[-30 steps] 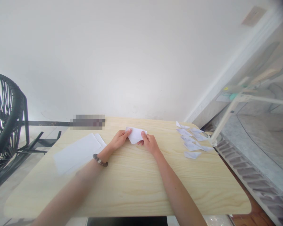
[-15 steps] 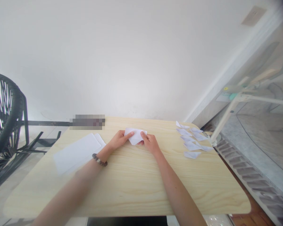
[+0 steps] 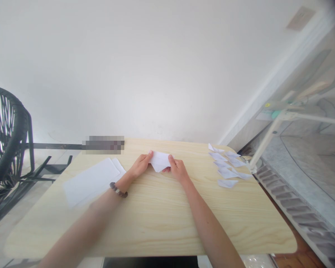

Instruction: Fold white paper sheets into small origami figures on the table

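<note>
Between my hands is a small white folded sheet of paper [image 3: 160, 161], its lower edge coming to a blunt point. My left hand [image 3: 141, 164] pinches its left side, thumb on the upper left corner. With the thumb on top near the right edge, my right hand [image 3: 178, 168] grips the other side; its curled fingers show partly beneath the paper. A beaded bracelet [image 3: 118, 190] circles my left wrist. To the left of my hands lie flat white paper sheets [image 3: 92, 180], overlapping one another.
Several folded paper planes [image 3: 227, 184] lie at the right of the wooden table [image 3: 156, 223]. A blurred-out dark object [image 3: 103, 145] sits at the back left corner. A black woven chair [image 3: 13, 137] stands left; a white metal frame [image 3: 268, 139] stands right, beyond the edge.
Both thumbs have slid outward along the folded paper, the left one to its upper left corner, so more of its face shows. Everything else lies as before.
</note>
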`<action>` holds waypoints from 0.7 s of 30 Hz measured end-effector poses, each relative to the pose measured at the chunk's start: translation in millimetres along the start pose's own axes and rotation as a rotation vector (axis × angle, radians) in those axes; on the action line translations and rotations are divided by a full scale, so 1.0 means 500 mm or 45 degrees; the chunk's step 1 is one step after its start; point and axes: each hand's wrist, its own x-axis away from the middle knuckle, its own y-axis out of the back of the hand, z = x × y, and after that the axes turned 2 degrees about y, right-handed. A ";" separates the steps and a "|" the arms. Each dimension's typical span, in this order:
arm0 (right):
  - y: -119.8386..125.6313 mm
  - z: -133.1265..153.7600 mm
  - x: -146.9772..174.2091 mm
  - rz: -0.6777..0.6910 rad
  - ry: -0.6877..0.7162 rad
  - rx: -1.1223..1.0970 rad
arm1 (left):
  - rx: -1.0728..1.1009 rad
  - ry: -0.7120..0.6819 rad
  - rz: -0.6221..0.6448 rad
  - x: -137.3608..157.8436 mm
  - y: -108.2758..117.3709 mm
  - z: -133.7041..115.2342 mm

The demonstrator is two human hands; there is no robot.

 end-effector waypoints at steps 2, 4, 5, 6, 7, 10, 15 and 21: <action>0.001 -0.001 0.000 -0.010 -0.003 0.015 | -0.037 -0.005 -0.014 0.001 0.001 0.000; 0.002 -0.001 0.001 -0.012 0.002 0.061 | -0.092 -0.011 -0.007 0.001 0.000 -0.001; 0.002 -0.001 0.002 -0.009 0.008 0.090 | -0.120 -0.012 -0.001 0.002 -0.001 -0.001; 0.003 0.000 0.002 -0.005 0.015 0.118 | -0.144 -0.012 0.003 0.002 -0.001 -0.001; 0.003 0.000 0.003 0.000 0.021 0.143 | -0.161 -0.011 0.008 0.003 -0.001 -0.001; 0.004 0.001 0.005 -0.002 0.034 0.204 | -0.162 -0.010 0.049 0.004 -0.001 0.000; 0.007 0.004 0.007 -0.048 0.092 0.296 | -0.176 0.003 0.055 0.003 -0.001 0.003; 0.009 0.016 0.009 -0.022 0.192 0.310 | -0.211 0.009 0.019 0.003 -0.003 0.002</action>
